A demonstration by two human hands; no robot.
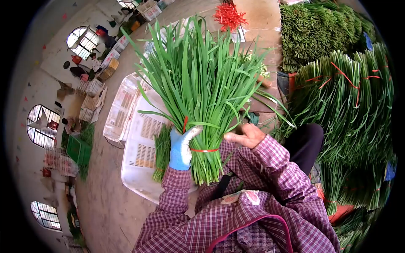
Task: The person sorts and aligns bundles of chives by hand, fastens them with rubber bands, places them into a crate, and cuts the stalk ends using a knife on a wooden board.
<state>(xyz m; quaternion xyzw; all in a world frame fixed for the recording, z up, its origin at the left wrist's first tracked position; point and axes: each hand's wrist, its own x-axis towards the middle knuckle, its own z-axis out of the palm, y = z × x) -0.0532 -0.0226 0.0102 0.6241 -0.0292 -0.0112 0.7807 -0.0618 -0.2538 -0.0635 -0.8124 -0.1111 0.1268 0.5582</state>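
A large bundle of garlic chives (pixel 198 88) stands upright in front of my chest, leaf tips pointing away from me. A red tie (pixel 204 150) circles it near the cut ends; another bit of red (pixel 185 124) shows higher up by my left thumb. My left hand (pixel 182 145), in a blue and white glove, is closed around the bundle's left side just above the lower tie. Bare and with curled fingers, my right hand (pixel 247 135) is at the bundle's right edge. Its thumb and forefinger are pressed together; what is between them, if anything, is too small to name.
Left of the bundle, a white plastic crate (pixel 141 168) holds a smaller bunch of chives (pixel 162 154). Tied chives (pixel 337 97) are stacked at right, with another green pile (pixel 320 33) behind. Red ties (pixel 229 17) lie in a heap ahead. A green crate (pixel 78 150) stands far left.
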